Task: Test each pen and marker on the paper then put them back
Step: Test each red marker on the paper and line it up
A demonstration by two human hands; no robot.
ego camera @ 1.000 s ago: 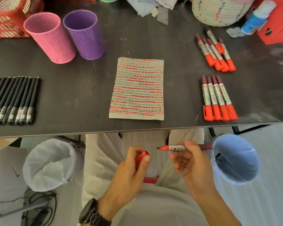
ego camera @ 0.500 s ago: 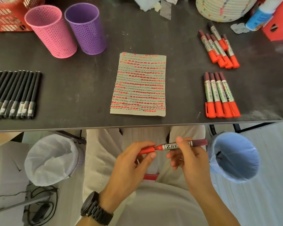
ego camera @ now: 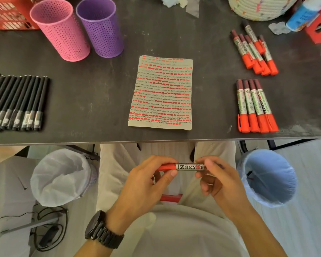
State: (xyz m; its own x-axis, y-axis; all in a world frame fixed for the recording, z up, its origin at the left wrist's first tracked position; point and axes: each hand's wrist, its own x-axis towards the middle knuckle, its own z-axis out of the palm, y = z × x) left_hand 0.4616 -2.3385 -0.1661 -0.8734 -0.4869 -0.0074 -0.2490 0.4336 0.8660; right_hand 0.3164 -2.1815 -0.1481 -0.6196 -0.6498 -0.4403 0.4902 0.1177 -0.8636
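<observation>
Now the red cap is seated on the marker; a second ago the cap was apart in the left hand and the tip was bare. This marker is therefore judged tested and ready to be put back. The left hand is closed on the cap end and the right hand is closed on the barrel, holding the marker level above the lap, below the near edge of the table. The marker shows a red cap and a silver label with black lettering; its far end is hidden by the right fingers. On the table, the paper is nearly filled with rows of red dashes and black scribbles. Right of it lie four capped red markers side by side, with a looser group beyond. The black pens lie in a row at left.
</observation>
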